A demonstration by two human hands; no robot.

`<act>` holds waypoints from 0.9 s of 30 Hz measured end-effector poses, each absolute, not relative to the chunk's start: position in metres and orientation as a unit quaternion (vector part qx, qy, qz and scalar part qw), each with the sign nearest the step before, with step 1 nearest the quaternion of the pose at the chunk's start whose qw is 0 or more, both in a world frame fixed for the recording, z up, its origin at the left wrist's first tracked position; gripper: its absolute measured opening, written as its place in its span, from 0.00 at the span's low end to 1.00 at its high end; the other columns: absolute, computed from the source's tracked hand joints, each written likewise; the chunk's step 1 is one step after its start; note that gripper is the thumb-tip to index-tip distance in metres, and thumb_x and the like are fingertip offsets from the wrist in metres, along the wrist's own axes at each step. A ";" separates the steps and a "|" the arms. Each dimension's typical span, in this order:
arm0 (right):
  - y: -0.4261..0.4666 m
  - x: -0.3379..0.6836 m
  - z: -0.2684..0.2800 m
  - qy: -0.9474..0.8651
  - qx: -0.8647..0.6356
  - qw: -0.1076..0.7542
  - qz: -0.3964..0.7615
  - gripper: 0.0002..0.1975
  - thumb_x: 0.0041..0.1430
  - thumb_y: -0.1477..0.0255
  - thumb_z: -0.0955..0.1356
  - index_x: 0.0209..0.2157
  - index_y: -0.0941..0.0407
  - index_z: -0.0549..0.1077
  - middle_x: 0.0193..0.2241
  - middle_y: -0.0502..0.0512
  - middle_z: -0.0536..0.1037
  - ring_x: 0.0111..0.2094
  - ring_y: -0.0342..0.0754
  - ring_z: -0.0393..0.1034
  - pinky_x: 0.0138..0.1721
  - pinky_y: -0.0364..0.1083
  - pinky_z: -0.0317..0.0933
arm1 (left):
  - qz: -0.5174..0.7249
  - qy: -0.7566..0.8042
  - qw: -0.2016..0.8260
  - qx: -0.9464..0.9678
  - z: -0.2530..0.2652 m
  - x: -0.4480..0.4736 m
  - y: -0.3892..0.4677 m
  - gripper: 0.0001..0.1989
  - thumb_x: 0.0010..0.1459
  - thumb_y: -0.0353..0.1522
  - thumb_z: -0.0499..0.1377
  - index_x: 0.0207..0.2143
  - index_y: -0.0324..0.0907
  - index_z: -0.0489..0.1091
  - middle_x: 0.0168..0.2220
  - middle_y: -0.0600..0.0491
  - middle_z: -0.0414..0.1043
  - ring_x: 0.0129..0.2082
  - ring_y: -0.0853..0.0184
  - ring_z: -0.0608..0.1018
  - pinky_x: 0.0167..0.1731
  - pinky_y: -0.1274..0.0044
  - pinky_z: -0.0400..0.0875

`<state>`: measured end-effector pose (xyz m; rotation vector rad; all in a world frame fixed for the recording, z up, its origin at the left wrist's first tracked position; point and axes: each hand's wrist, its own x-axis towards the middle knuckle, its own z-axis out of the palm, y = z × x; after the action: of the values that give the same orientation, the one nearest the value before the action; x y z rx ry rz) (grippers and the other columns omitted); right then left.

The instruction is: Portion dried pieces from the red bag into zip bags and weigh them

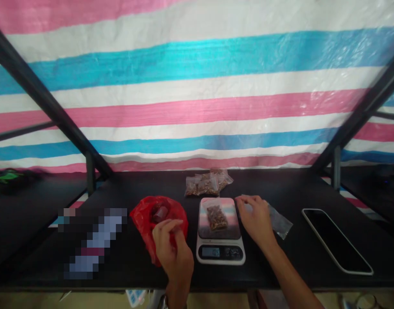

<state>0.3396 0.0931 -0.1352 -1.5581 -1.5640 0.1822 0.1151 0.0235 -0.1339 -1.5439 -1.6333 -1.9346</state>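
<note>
My left hand (173, 249) is over the front of a red plastic bag (141, 214), fingers bent and loosely apart, with nothing visible between them. A small reddish, roughly cylindrical thing (160, 212) lies in the bag's mouth. My right hand (256, 219) rests beside the scale's right edge, fingers loosely curled, over a clear plastic bag (280, 221) that it partly hides. Between the hands stands a white digital kitchen scale (201, 254), its display (211, 252) lit. On its plate lies a small clear zip bag of brown dried bits (217, 217).
Several similar filled zip bags (205, 185) lie behind the scale on the black table (126, 189). A phone (337, 240) lies at the right, a blurred-out item (100, 240) at the left. Dark frame bars (354, 105) slant up both sides before a striped sheet (197, 103).
</note>
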 end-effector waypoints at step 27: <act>0.073 0.217 -0.082 -0.574 -0.377 0.522 0.506 0.13 0.58 0.58 0.73 0.38 0.53 0.77 0.32 0.52 0.82 0.33 0.49 0.76 0.34 0.46 0.69 | -0.648 -0.562 -0.354 -0.373 -0.134 0.123 -0.004 0.18 0.69 0.46 0.58 0.52 0.44 0.75 0.44 0.49 0.80 0.43 0.62 0.81 0.44 0.74 0.77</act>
<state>0.2175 0.0728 -0.0815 -0.9035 -1.3750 1.2117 0.1230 -0.0043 -0.1343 -1.5417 -2.3209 -2.6791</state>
